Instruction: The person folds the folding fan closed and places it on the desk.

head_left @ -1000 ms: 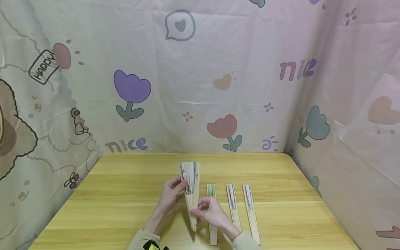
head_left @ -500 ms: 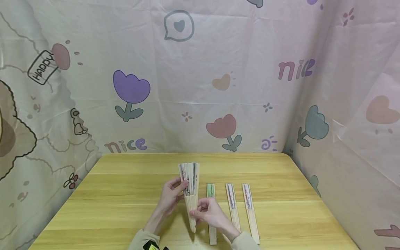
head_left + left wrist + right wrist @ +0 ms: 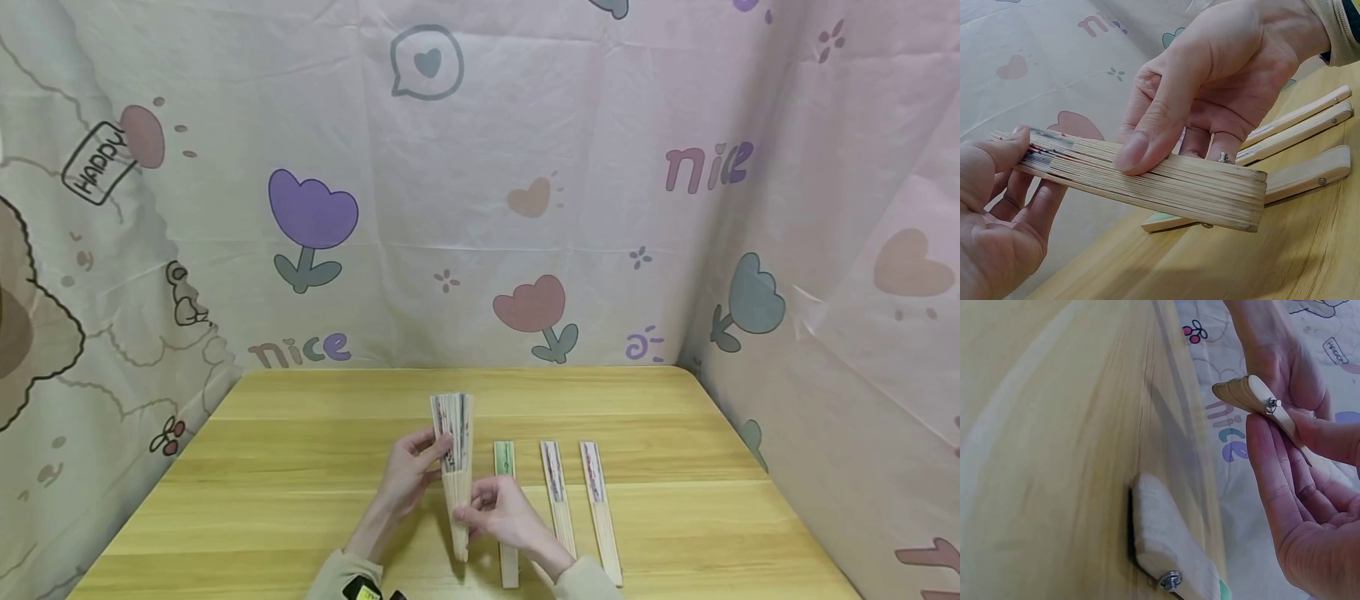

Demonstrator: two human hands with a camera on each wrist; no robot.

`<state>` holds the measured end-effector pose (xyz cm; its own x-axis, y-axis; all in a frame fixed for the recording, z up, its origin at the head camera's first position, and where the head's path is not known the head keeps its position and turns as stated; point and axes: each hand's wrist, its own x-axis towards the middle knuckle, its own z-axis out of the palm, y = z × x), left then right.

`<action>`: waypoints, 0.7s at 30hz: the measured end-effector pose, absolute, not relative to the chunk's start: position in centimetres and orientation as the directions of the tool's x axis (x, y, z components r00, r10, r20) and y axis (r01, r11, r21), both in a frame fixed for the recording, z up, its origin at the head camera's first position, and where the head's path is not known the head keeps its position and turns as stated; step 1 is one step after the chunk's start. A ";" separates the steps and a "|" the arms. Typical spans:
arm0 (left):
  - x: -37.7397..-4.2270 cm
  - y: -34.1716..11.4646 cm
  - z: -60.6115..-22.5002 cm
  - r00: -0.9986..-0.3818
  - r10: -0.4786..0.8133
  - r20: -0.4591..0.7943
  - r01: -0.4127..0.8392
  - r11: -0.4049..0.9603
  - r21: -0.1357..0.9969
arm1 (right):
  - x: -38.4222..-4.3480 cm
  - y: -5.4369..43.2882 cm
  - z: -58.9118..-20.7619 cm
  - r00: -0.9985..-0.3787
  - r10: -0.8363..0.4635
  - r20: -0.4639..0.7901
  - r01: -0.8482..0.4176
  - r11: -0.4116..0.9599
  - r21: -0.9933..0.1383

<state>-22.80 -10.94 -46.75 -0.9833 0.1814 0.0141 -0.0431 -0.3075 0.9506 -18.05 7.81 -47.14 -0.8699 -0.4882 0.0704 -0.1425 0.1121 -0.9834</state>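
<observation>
A nearly folded fan [image 3: 456,486] is held up over the table, its pale wooden ribs below and printed leaf above. My left hand [image 3: 408,473] grips the leaf part, thumb across the front. Lower down, near the pivot, my right hand [image 3: 508,512] pinches the ribs between thumb and fingers. The left wrist view shows the ribs [image 3: 1210,187] lying close together, slightly uneven at the end. A metal pivot pin [image 3: 1272,405] sticks out at the fan's base in the right wrist view.
Three folded fans lie in a row to the right: one green-leafed fan [image 3: 505,462], partly behind the right hand, and two white-leafed fans, a nearer one [image 3: 557,496] and an outer one [image 3: 602,521]. A printed cloth [image 3: 450,167] hangs behind the wooden table [image 3: 300,450].
The held fan has narrowed, its spread top drawing together leftward. My right hand has shifted very slightly left, while the left hand stays in nearly the same place.
</observation>
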 end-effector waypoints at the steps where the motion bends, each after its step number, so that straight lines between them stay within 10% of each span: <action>1: -22.8 -10.9 -46.7 -0.983 0.185 0.014 -0.044 -0.305 0.951 | -18.1 7.8 -47.2 -0.868 -0.491 0.072 -0.144 0.112 -0.983; 21: -23.0 -10.8 -47.0 -0.976 0.215 -0.023 -0.087 -0.292 0.952 | -18.1 7.8 -47.4 -0.856 -0.510 0.085 -0.158 0.102 -0.982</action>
<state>-23.01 -10.76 -46.96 -0.9763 0.2153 -0.0232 -0.0871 -0.2923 0.9523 -18.09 7.84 -47.37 -0.8562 -0.5096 0.0852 -0.1583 0.1017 -0.9821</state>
